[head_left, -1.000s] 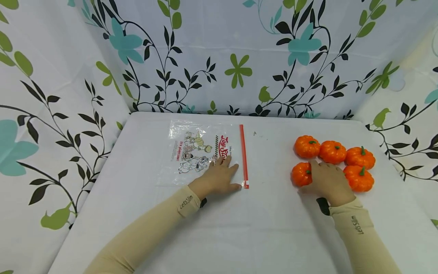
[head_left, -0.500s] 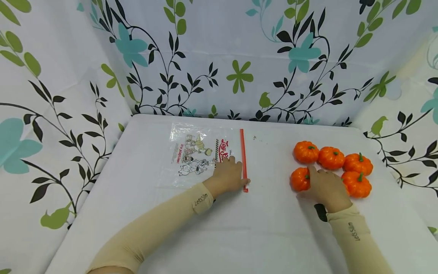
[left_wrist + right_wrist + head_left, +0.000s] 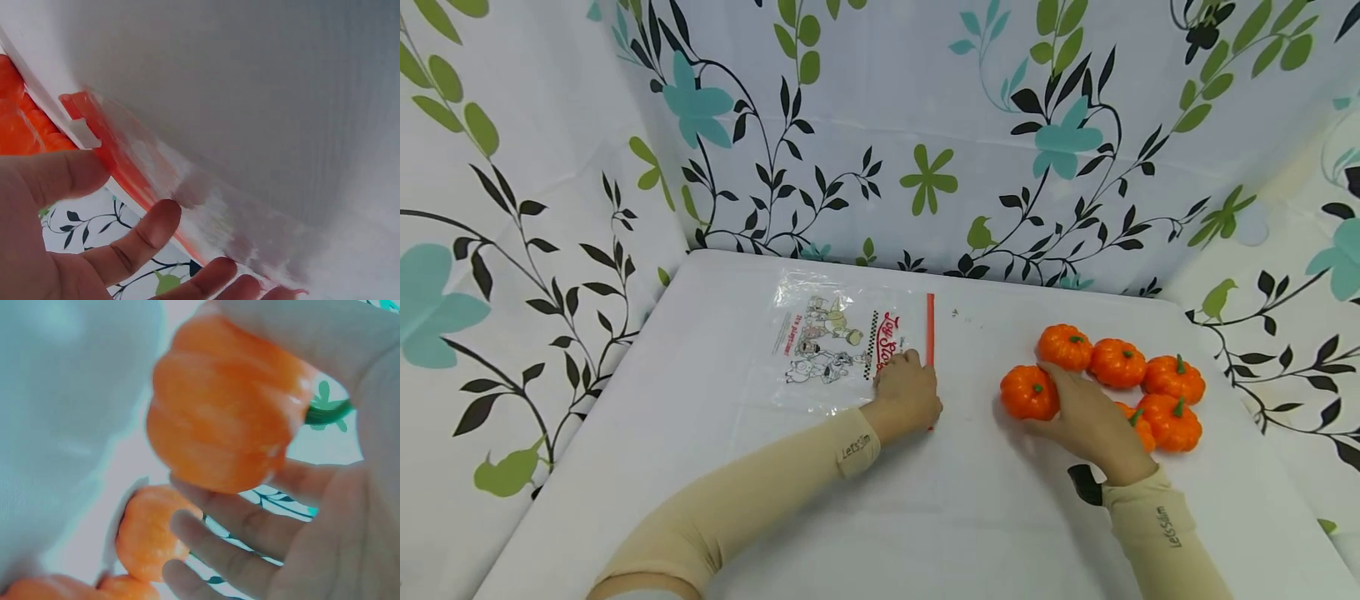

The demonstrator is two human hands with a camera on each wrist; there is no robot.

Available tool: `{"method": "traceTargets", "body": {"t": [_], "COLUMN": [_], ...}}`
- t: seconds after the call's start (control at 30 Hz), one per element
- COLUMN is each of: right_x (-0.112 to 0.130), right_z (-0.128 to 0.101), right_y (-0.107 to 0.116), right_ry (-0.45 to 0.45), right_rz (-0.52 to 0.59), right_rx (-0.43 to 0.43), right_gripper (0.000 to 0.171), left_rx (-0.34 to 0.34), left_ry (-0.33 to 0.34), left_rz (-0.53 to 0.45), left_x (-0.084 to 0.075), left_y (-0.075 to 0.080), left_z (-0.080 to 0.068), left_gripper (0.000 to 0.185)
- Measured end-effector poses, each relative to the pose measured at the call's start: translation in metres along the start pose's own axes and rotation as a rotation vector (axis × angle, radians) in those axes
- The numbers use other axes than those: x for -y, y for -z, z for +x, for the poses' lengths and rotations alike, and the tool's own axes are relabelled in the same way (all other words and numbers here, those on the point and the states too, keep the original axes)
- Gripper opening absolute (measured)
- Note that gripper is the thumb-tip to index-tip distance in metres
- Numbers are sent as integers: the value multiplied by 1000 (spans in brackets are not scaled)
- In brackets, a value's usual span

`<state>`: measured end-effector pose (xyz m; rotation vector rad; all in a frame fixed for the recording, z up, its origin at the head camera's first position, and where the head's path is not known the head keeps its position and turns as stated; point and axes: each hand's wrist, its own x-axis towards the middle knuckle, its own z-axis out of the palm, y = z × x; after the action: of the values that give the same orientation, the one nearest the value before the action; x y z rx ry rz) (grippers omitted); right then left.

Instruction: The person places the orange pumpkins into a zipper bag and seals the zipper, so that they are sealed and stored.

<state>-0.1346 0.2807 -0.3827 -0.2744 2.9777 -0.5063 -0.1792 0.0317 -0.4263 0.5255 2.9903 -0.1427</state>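
Note:
My right hand [image 3: 1093,421] holds a small orange toy pumpkin [image 3: 1030,392] with a green stem. In the right wrist view, the thumb lies across one side of this pumpkin [image 3: 225,406] and fingers support the other. A clear plastic zip bag [image 3: 827,342] with printed cartoon figures and a red zip strip [image 3: 930,329] lies flat at the table's middle left. My left hand [image 3: 906,392] rests at the strip's near end, fingers bent down. In the left wrist view its thumb touches the red strip [image 3: 125,172], and the fingertips reach the bag, with a gap between thumb and index finger.
Several more toy pumpkins [image 3: 1174,379] are grouped to the right of and behind my right hand, one partly hidden by it. The white-covered table [image 3: 970,517] meets a leaf-patterned curtain [image 3: 880,125] at the back and sides.
My left hand has drawn its spread fingers in and shifted right to the zip strip. My right hand has brought one pumpkin left, away from the group. The head view has tilted slightly.

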Motion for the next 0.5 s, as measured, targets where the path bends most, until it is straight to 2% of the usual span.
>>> {"method": "traceTargets", "body": {"t": [0.13,0.23,0.5], "right_x": [3,7,11], "right_z": [2,5,15], "right_y": [-1,-2,-15], "right_ry": [16,9,6], "right_rz": [60,117,312], "right_rx": [-25,-43,-91], "right_gripper": [96,97,90], "left_rx": [-35,-59,-165], "left_ry": [-74,-116,-114], "left_rz": [24,3,-151], "left_x": [5,10,23], "left_y": [-5,-6,-2], "left_z": [-1,-1,0], "left_gripper": [40,33,28]}}
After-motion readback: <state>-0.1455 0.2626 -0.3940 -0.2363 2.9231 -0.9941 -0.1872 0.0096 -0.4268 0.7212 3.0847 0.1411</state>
